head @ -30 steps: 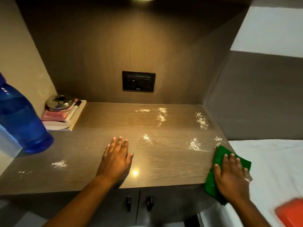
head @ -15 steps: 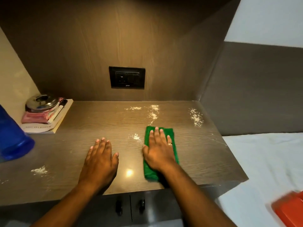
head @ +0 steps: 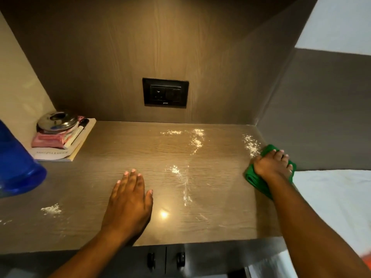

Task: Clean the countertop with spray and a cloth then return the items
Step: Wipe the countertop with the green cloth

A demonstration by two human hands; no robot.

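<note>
The brown wood-grain countertop [head: 124, 157] carries white powder patches at the back middle, back right, centre and front left. My right hand [head: 272, 164] presses down on a folded green cloth [head: 255, 182] at the counter's right edge, just in front of the back-right powder patch. My left hand [head: 128, 199] lies flat, palm down, on the counter near the front middle, holding nothing. A blue bottle [head: 18, 167] stands at the far left edge, partly cut off by the frame.
In the back left corner a steel lid [head: 57, 120] rests on a pink packet, a marker and a booklet [head: 58, 155]. A black socket plate [head: 165, 95] is on the back wall. Cabinet doors with knobs [head: 166, 259] are below. White bedding [head: 337, 197] lies to the right.
My right hand has swept the green cloth from the counter's centre to its right edge. Smeared streaks now run through the centre powder. My left hand has stayed put.
</note>
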